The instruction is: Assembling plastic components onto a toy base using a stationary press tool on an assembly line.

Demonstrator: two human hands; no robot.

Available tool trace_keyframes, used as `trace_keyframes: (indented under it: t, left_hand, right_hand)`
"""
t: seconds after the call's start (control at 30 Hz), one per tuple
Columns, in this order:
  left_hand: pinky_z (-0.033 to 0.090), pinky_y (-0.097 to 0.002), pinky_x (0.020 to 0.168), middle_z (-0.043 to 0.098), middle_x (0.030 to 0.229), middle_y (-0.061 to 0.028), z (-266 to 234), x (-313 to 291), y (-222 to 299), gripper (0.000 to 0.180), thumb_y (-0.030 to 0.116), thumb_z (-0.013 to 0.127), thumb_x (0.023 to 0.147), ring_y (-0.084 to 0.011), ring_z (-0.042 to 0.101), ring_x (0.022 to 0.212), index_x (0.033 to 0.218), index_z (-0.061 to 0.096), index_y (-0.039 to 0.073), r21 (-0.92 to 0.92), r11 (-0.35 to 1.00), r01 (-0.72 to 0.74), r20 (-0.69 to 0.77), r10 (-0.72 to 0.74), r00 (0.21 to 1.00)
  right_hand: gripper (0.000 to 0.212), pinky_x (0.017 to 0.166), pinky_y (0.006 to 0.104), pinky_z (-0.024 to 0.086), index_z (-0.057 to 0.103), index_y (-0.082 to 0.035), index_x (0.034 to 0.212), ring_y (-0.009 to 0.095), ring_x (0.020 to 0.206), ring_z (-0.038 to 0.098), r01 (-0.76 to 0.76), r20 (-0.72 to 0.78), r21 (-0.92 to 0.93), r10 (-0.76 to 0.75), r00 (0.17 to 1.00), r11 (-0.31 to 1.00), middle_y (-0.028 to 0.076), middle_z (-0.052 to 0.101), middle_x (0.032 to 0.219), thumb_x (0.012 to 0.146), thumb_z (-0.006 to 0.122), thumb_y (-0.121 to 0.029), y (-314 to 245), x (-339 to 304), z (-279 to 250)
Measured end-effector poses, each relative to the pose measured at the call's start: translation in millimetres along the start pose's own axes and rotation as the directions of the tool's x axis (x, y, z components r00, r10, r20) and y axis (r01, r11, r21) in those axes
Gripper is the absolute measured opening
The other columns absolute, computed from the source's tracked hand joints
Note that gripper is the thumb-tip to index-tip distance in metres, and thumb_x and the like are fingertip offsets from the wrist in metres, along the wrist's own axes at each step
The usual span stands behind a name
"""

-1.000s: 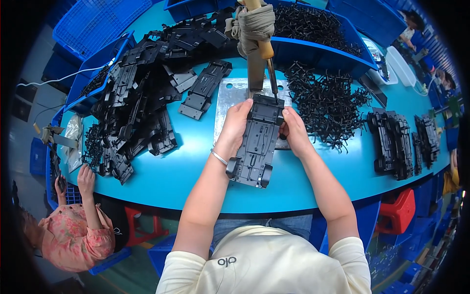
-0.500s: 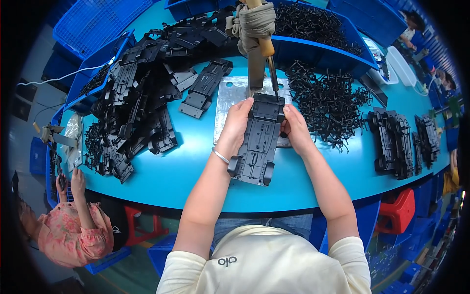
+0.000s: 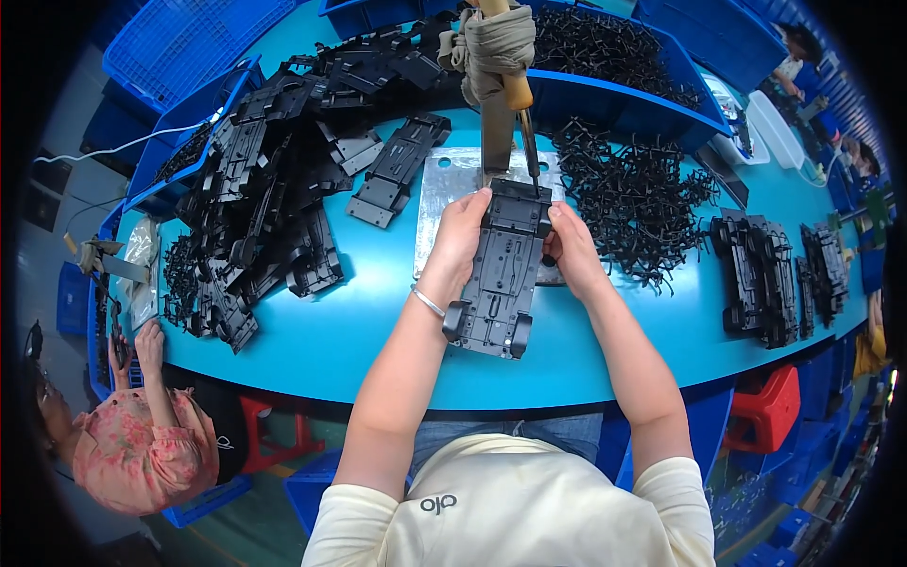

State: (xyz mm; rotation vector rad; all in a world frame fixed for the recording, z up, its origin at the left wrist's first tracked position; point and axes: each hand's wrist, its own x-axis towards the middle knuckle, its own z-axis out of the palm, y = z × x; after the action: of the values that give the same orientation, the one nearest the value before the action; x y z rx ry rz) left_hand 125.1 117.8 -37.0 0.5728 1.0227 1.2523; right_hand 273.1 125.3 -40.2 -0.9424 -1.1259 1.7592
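Note:
A black plastic toy car chassis (image 3: 505, 269) is held tilted in front of me, its far end under an upright iron-like tool (image 3: 531, 151) with a thin metal tip. That tip meets or nearly meets the chassis's far right corner. My left hand (image 3: 460, 231) closes on the left edge, thumb along the top. On the right edge, near the far corner, my right hand (image 3: 574, 248) grips with thumb and bent fingers; some fingertips are hidden underneath. Grey cloth (image 3: 501, 42) wraps the tool's mount. Below lies a metal plate (image 3: 436, 213).
More chassis are heaped (image 3: 255, 189) at left, and several stand in rows (image 3: 756, 274) at right. Small branched black parts (image 3: 633, 203) lie beyond my right hand; a blue bin (image 3: 614, 99) behind holds more. Another person (image 3: 142, 444) sits at left. A red stool (image 3: 767, 406) stands at right.
My hands and the chassis stay almost exactly where they were under the tool. At left, the other person's head and near hand have shifted slightly.

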Motion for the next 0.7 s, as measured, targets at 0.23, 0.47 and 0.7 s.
trace_keyframes:
  t: [0.23, 0.47, 0.7]
  left_hand:
    - [0.042, -0.0211, 0.056, 0.054, 0.076, -0.0066, -1.6, -0.1, 0.3, 0.032, 0.024, 0.043, 0.08, -0.0108, 0.051, 0.063, 0.092, 0.048, -0.005, -0.008, 1.0, 0.002, 0.013, -0.002, 1.0]
    - [0.041, -0.021, 0.052, 0.051, 0.071, -0.0022, -5.8, -4.2, 14.2, 0.031, 0.03, 0.043, 0.079, -0.009, 0.048, 0.058, 0.093, 0.049, 0.002, 0.302, 0.951, 0.07, 0.036, -0.084, 0.996]
    - [0.04, -0.0209, 0.052, 0.051, 0.068, -0.0016, 4.9, 23.9, 9.1, 0.031, 0.035, 0.043, 0.077, -0.0083, 0.047, 0.057, 0.087, 0.05, 0.006, 0.324, 0.933, 0.16, 0.071, -0.193, 0.979]
  right_hand:
    - [0.02, 0.051, 0.0203, 0.035, 0.043, -0.007, 0.085, 0.006, 0.054, 0.04, -0.001, 0.001, -0.009, 0.001, 1.0, 1.0, -0.002, 0.044, 0.064, 0.082, 0.033, -0.025, 1.1, 1.6, -0.7]
    - [0.019, 0.047, 0.0187, 0.034, 0.042, -0.008, 0.084, 0.006, 0.052, 0.04, 0.056, -0.008, -0.237, -0.06, 0.998, 0.97, -0.002, 0.044, 0.063, 0.082, 0.034, -0.026, 4.7, 5.9, -8.5]
    - [0.019, 0.044, 0.0199, 0.034, 0.041, -0.008, 0.082, 0.008, 0.05, 0.042, -0.003, -0.097, -0.099, -0.007, 0.995, 0.995, 0.0, 0.046, 0.061, 0.082, 0.035, -0.026, -11.7, 3.2, -16.1]
